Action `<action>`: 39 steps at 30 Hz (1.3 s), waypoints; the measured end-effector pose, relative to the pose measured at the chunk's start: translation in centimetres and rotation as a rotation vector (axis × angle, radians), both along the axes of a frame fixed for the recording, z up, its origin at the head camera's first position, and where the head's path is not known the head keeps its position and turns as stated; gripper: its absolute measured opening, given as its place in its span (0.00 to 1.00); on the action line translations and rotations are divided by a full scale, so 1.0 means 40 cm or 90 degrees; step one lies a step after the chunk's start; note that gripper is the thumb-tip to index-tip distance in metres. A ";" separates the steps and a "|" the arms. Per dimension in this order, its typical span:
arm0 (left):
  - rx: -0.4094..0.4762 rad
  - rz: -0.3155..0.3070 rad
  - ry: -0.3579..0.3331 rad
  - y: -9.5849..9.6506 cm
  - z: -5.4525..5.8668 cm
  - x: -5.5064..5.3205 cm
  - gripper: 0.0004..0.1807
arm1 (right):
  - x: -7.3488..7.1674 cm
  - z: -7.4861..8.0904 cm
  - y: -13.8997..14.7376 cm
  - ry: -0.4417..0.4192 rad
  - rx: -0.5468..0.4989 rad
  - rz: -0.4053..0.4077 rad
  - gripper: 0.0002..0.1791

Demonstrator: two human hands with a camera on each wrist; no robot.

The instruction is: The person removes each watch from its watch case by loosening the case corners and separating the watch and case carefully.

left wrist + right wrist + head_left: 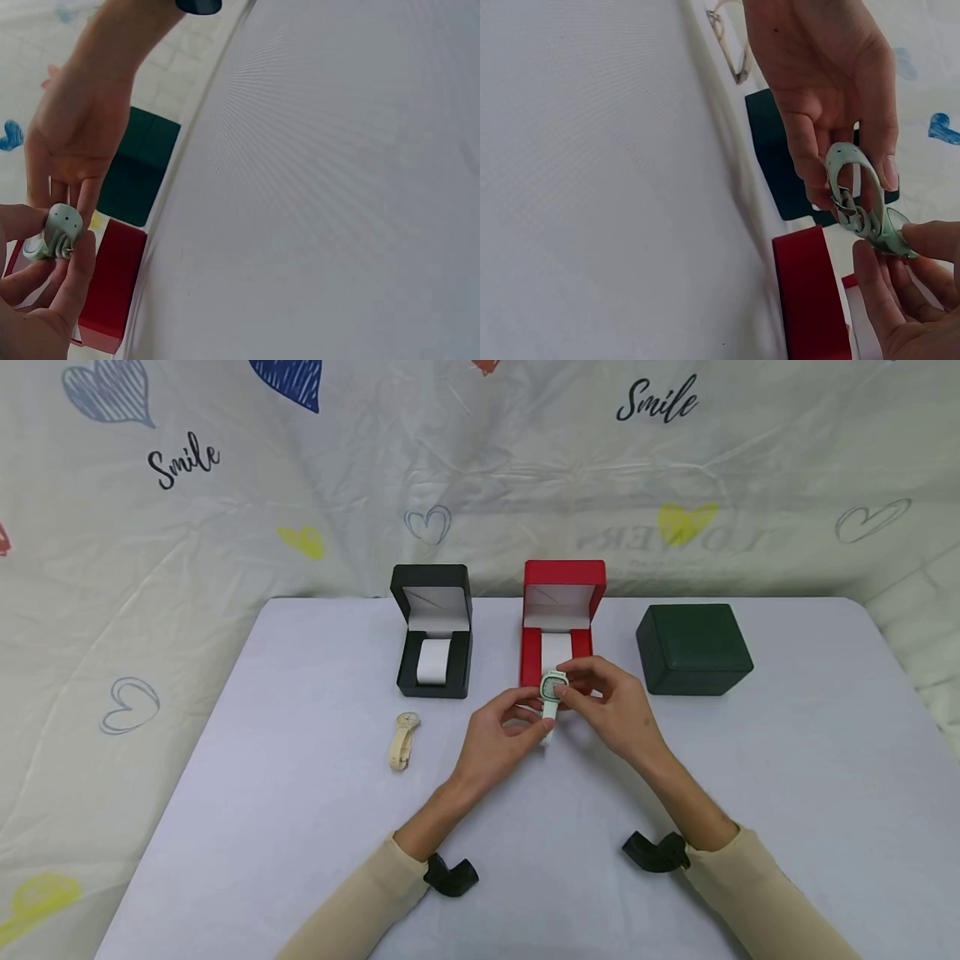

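A pale mint-green wristwatch is held up between both hands, in front of an open red watch box. My left hand pinches its strap, thumb on the near side. My right hand pinches the watch by its case, thumb at the dial. In the right wrist view the buckled strap forms a loop, with small holes along it and a metal buckle. The left wrist view shows the strap's outer side between the fingers. Inside the red box sits a white cushion, partly hidden by the watch and fingers.
Left of the red box stands an open black watch box with a white cushion. A cream watch lies before it on the white table. At the right is a closed dark green box.
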State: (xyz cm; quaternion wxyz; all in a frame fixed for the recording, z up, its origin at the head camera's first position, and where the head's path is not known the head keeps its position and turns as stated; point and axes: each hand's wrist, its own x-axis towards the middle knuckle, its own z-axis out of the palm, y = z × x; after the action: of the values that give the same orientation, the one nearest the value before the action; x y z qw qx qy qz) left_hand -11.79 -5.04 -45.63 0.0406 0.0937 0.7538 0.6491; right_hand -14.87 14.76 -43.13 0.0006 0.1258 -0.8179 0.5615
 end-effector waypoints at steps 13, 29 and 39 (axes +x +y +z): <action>-0.044 -0.030 0.008 -0.015 -0.004 0.007 0.26 | 0.012 -0.010 -0.002 -0.020 -0.031 0.022 0.17; -0.099 -0.075 0.003 -0.050 -0.005 0.031 0.37 | 0.029 -0.032 -0.018 -0.032 -0.005 0.046 0.17; -0.145 -0.084 -0.002 -0.059 -0.002 0.051 0.37 | 0.035 -0.038 -0.026 -0.049 0.032 0.055 0.16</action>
State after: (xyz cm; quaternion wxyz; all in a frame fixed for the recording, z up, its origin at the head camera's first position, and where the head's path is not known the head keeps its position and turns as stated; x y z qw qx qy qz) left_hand -9.75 -7.38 -45.70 0.0948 0.1365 0.8148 0.5555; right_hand -13.48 13.72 -44.63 -0.0584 0.1390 -0.8249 0.5449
